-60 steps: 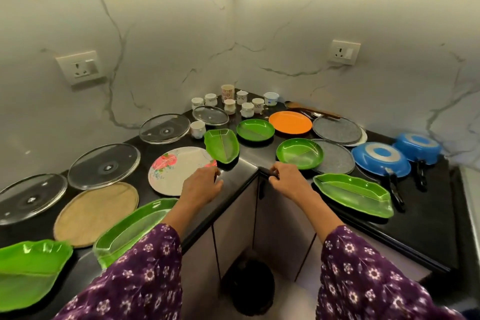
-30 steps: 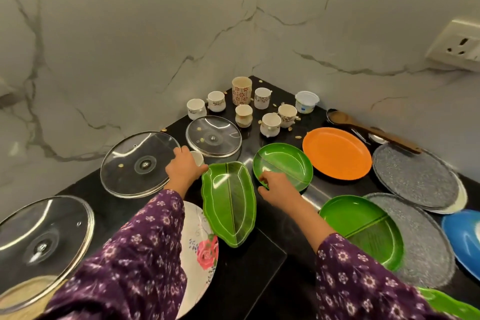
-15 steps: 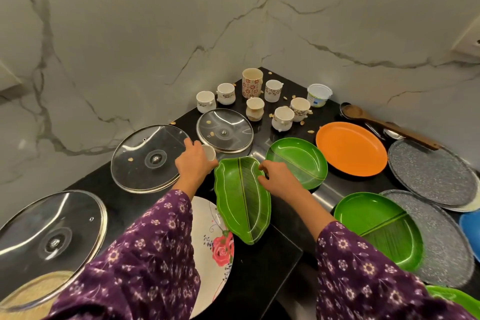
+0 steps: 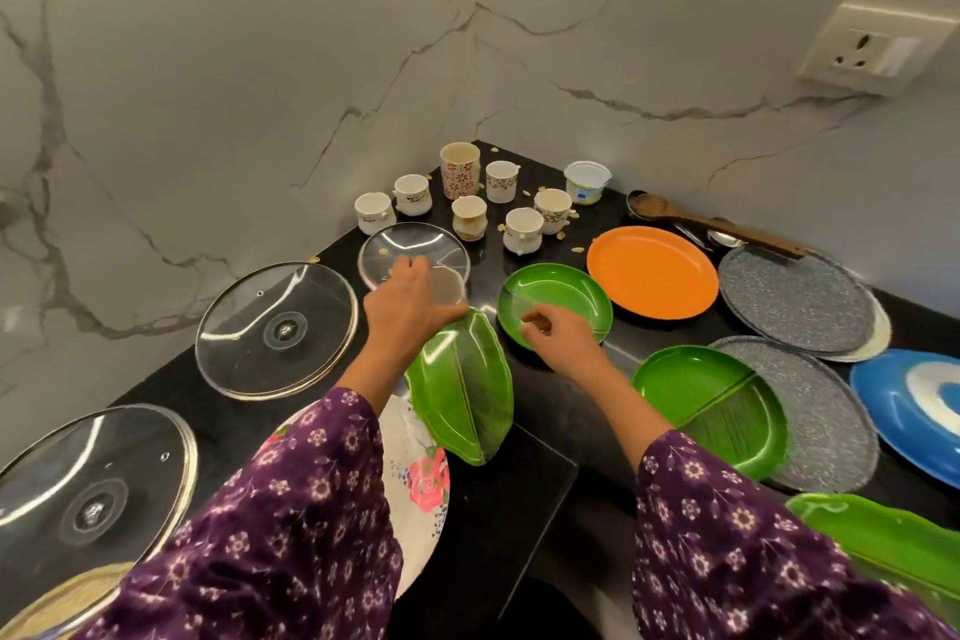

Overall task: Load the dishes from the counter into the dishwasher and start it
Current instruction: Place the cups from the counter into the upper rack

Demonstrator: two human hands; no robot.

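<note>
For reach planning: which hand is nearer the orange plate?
Right. The right hand is at the green plate beside the orange plate; the left hand, holding a cup, is farther left.

The head view looks steeply down, close over the corner counter (image 4: 218,426).

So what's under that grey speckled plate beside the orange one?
A pale plate lies under the grey speckled plate; only a sliver of its rim shows at the right. The rest is covered, so its pattern cannot be seen.
</note>
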